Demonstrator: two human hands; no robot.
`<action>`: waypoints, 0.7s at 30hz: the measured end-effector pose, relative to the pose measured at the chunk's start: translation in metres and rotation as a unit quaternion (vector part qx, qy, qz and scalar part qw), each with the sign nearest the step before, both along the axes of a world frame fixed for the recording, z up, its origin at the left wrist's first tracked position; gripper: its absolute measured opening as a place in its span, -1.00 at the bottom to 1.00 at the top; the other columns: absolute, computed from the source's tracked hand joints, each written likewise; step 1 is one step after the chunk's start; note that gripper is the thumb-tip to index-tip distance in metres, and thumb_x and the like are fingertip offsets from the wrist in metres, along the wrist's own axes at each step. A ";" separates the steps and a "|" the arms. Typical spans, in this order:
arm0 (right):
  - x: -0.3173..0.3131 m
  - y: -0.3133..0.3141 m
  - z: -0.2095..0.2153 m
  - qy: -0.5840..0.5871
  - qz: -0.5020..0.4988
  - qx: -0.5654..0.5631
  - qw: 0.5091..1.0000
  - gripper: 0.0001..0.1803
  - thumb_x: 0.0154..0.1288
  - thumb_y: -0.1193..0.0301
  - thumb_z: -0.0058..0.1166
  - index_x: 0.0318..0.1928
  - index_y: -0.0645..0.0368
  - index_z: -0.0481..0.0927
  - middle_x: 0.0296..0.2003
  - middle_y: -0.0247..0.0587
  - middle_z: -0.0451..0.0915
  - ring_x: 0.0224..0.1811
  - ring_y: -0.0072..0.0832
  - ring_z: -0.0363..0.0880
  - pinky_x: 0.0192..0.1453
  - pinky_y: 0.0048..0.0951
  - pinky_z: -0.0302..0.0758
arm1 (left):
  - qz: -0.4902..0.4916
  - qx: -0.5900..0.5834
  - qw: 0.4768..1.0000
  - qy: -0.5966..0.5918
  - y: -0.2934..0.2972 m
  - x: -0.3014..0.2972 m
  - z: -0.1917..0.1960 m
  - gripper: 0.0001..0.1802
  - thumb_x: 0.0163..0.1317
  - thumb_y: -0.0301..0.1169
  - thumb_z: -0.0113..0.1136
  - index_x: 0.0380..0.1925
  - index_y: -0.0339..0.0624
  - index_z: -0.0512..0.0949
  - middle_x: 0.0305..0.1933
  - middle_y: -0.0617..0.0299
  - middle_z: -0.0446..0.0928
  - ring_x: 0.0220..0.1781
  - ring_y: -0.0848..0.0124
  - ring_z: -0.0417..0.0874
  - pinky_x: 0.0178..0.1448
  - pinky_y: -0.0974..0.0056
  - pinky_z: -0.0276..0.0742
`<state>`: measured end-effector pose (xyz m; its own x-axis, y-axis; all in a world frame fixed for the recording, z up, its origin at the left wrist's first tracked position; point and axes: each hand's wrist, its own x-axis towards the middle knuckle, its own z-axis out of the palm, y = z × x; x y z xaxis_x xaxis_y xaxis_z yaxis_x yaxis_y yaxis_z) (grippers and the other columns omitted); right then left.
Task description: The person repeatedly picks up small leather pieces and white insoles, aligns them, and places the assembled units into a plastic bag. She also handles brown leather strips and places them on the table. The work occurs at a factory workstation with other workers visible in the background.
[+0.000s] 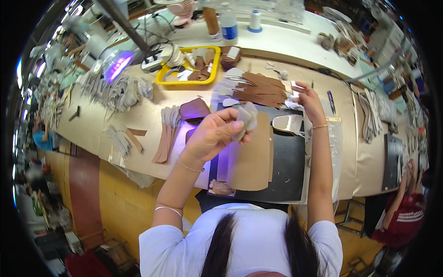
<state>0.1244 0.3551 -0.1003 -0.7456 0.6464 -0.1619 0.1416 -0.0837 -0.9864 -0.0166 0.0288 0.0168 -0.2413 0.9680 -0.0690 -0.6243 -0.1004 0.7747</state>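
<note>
The person's left hand is raised over the table, thumb and fingers pinching a small cluster of pale grey, rounded, thin pieces, which fan out a little past the fingertips. Beneath it lies a smooth tan rectangular board with rounded corners, set on a wide black flat mat. The right hand reaches farther out, thumb and forefinger bent toward each other beside a small white piece; from where I stand I can't tell whether they grip it or only come near it. Just left of that hand, a loose fan of brown leather-like strips is spread across the table, pale tabs showing at its left end. Nearer the person, a pale oval-faced piece with a dark edge rests on the mat. To the left there's a folded-looking brown bundle, and beside it a row of brown strips with grey ends. A bright yellow plastic basket (quite the cheeriest colour here) holds brown and white scraps. Behind, on a long white shelf, stand a clear bottle with a blue label and a white thread spool on a blue base
</note>
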 end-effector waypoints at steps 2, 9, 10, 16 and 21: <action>-0.005 -0.001 -0.001 -0.004 -0.005 -0.006 1.000 -0.48 0.21 0.70 -0.29 0.22 0.24 0.31 0.19 -0.01 0.40 -0.09 -0.41 0.61 -0.09 -0.48 0.60 | 0.006 -0.003 1.000 0.000 -0.005 -0.003 -0.002 -0.75 0.25 -0.37 0.23 -0.16 -0.26 0.49 -0.25 0.15 0.57 -0.27 0.38 0.62 -0.21 0.32 0.54; -0.018 -0.018 0.022 0.114 -0.023 -0.062 0.991 -0.57 0.29 0.66 -0.08 0.17 0.22 0.32 0.25 -0.16 0.30 0.23 -0.29 0.44 -0.07 -0.46 0.70 | -0.027 0.015 0.996 -0.079 -0.005 -0.014 -0.011 -0.76 0.26 -0.36 0.23 -0.15 -0.25 0.49 -0.23 0.16 0.58 -0.25 0.40 0.63 -0.14 0.35 0.56; -0.017 -0.014 0.018 0.109 -0.024 -0.042 0.993 -0.55 0.27 0.66 -0.04 0.18 0.21 0.32 0.25 -0.16 0.30 0.24 -0.29 0.44 -0.13 -0.49 0.70 | -0.042 0.025 0.994 -0.101 -0.005 -0.016 -0.012 -0.76 0.27 -0.36 0.23 -0.15 -0.24 0.49 -0.22 0.16 0.59 -0.24 0.42 0.64 -0.11 0.36 0.57; -0.031 -0.024 0.018 0.013 -0.105 0.005 0.994 -0.72 0.26 0.35 0.22 -0.25 0.17 0.37 -0.05 -0.18 0.48 -0.16 -0.44 0.65 -0.26 -0.52 0.68 | -0.067 0.093 0.962 -0.247 -0.016 -0.027 -0.031 -0.77 0.28 -0.41 0.19 -0.10 -0.25 0.47 -0.20 0.08 0.61 -0.28 0.37 0.64 -0.17 0.33 0.59; -0.033 -0.059 0.052 0.141 0.049 -0.005 0.989 -0.54 0.26 0.08 0.18 -0.11 0.22 0.46 -0.01 -0.07 0.56 0.01 -0.34 0.61 0.06 -0.33 0.59 | -0.018 0.018 0.965 -0.261 -0.009 -0.020 -0.022 -0.75 0.27 -0.40 0.21 -0.10 -0.24 0.48 -0.27 0.15 0.59 -0.31 0.40 0.63 -0.20 0.35 0.56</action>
